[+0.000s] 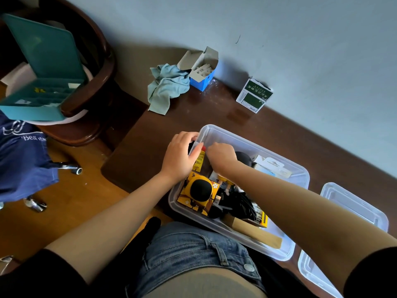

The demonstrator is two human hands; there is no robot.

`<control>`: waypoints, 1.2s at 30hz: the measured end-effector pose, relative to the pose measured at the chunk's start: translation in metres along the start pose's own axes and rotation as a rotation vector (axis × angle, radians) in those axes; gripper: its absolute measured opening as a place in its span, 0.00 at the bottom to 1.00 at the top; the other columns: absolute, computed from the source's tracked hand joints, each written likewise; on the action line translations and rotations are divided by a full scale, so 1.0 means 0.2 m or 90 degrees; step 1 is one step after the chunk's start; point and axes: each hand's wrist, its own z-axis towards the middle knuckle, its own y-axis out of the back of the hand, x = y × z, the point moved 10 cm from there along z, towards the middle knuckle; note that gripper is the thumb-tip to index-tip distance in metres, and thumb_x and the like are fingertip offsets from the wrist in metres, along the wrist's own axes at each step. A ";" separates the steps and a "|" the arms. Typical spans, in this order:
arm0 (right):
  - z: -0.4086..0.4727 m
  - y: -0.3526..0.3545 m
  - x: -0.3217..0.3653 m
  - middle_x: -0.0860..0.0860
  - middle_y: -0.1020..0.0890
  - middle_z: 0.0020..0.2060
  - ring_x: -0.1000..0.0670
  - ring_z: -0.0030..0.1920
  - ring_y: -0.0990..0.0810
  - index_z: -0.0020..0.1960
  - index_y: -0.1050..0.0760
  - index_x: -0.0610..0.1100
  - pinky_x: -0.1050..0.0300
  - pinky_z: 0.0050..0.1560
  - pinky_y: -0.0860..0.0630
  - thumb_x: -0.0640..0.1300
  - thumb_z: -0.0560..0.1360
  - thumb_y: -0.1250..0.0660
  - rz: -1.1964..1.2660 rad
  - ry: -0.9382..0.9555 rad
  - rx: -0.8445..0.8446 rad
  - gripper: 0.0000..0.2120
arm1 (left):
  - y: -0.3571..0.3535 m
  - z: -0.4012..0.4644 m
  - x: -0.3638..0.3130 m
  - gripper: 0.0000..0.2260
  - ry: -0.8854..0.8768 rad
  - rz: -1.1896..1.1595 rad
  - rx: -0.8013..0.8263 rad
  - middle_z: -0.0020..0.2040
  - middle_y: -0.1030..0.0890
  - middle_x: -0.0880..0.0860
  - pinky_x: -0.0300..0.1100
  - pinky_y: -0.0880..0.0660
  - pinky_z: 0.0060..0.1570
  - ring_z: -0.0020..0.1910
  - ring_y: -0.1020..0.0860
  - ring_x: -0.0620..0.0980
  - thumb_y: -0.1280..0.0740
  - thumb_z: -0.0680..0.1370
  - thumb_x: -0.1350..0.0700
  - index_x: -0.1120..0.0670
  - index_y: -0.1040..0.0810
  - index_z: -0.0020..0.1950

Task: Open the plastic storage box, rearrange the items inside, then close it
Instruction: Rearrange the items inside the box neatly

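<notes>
Already lidless, the clear plastic storage box (pixel 253 145) sat on the dark wooden table (pixel 171 125) with both hands inside its far-left corner.

The left hand (pixel 179 157) curled over the box's corner rim, its fingers bent around a dark item and its thumb lying against a yellow tube with a red cap (pixel 200 157); the right hand (pixel 221 155) reached down just beside it with fingers bent, though what they held, if anything, could not be told. Nearer in the box lay a yellow carton with a black dome (pixel 198 193), black cables (pixel 240 204), a tan cardboard piece (pixel 255 234) and white packets (pixel 271 166). The clear lid (pixel 352 211) lay on the table just right of the box. Farther back were a light-blue cloth (pixel 165 87), an open blue box of chalk (pixel 203 73) and a green-and-white carton (pixel 254 95); a teal compartment case (pixel 38 82) rested open on a chair at the left.
</notes>
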 end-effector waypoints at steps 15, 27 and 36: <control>0.05 -0.05 0.04 0.48 0.21 0.44 0.48 0.45 0.20 0.53 0.22 0.42 0.58 0.39 0.27 0.37 0.76 0.34 -0.031 -0.022 0.038 0.07 | 0.00 0.00 0.00 0.12 0.007 -0.012 0.002 0.54 0.22 0.53 0.46 0.27 0.55 0.54 0.26 0.49 0.35 0.79 0.55 0.58 0.24 0.60; 0.02 -0.10 -0.02 0.48 0.21 0.46 0.49 0.46 0.21 0.55 0.24 0.42 0.59 0.35 0.32 0.50 0.75 0.32 -0.084 -0.085 0.028 0.13 | 0.00 0.00 0.00 0.12 0.014 -0.005 0.009 0.52 0.23 0.53 0.50 0.27 0.54 0.52 0.26 0.51 0.36 0.79 0.55 0.58 0.24 0.60; 0.03 -0.09 0.03 0.46 0.24 0.54 0.48 0.53 0.23 0.63 0.30 0.40 0.58 0.44 0.29 0.49 0.75 0.32 -0.146 -0.021 0.008 0.20 | 0.00 0.00 0.00 0.12 0.014 -0.006 0.008 0.52 0.22 0.53 0.49 0.26 0.53 0.52 0.26 0.51 0.35 0.79 0.55 0.58 0.24 0.60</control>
